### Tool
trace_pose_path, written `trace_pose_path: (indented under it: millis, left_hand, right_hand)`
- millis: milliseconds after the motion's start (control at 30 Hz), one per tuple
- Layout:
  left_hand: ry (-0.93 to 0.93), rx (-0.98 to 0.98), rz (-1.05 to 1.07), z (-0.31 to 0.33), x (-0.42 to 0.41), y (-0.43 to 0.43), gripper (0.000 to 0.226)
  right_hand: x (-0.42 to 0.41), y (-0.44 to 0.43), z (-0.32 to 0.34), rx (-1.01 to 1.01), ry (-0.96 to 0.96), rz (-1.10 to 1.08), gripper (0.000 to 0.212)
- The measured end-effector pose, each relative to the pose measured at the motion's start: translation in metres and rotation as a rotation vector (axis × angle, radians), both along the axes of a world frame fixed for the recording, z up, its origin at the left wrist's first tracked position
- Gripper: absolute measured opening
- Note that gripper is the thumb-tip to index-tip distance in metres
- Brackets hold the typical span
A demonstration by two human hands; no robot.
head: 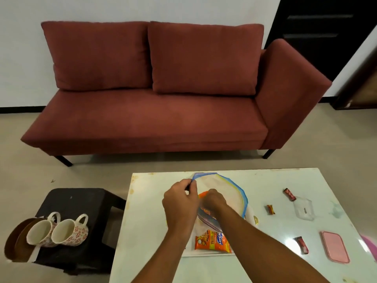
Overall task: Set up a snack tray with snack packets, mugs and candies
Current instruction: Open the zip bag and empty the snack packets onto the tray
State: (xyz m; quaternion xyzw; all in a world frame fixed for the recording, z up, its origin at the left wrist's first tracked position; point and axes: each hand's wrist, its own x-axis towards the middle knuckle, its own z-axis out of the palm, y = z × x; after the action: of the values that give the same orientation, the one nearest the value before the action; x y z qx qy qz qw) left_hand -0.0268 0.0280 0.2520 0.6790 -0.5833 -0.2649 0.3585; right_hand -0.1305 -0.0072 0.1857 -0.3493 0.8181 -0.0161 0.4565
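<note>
A clear zip bag (pixel 224 190) with a blue and yellow seal lies open on the white table (pixel 151 221). My left hand (pixel 180 203) pinches the bag's rim at its far left corner. My right hand (pixel 214 200) reaches into the bag's mouth and grips an orange snack packet (pixel 203 194) inside. Another orange snack packet (pixel 212 242) lies on the white tray (pixel 204 254) under my forearms. Three wrapped candies lie to the right: a red one (pixel 289 194), a small orange one (pixel 270 209) and a red one (pixel 301 244). Two floral mugs (pixel 41 231) (pixel 70 231) lie on their sides on a black stool (pixel 81 203).
A clear plastic container (pixel 304 207) and a pink lid (pixel 334 247) sit at the table's right side. Brown plates (pixel 15 240) lean beside the mugs on the stool. A dark red sofa (pixel 163 111) stands beyond the table, with a strip of floor between them.
</note>
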Motion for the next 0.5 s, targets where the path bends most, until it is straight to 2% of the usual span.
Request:
trace_pose_path:
  millis: [67,167,300,400,500]
  left_hand:
    - [0.053,0.016,-0.037,0.0,-0.001,0.002,0.029]
    - [0.085,0.02,-0.036,-0.002,0.001,0.0,0.03]
    - [0.007,0.04,0.026,-0.007,0.014,-0.011,0.028]
    - [-0.082,0.066,0.083,-0.013,0.028,-0.022,0.025]
    - [-0.149,0.109,0.14,-0.019,0.043,-0.032,0.026]
  right_hand:
    - [-0.002,-0.002,-0.005,-0.016,0.075,-0.004,0.057]
    - [0.001,-0.002,-0.006,-0.085,0.182,0.037,0.039]
    - [0.014,0.0,0.004,-0.115,0.237,0.12,0.031]
    - [0.018,0.002,0.04,-0.211,0.235,0.253,0.029]
    - [0.01,0.008,0.095,-0.335,0.162,0.29,0.015]
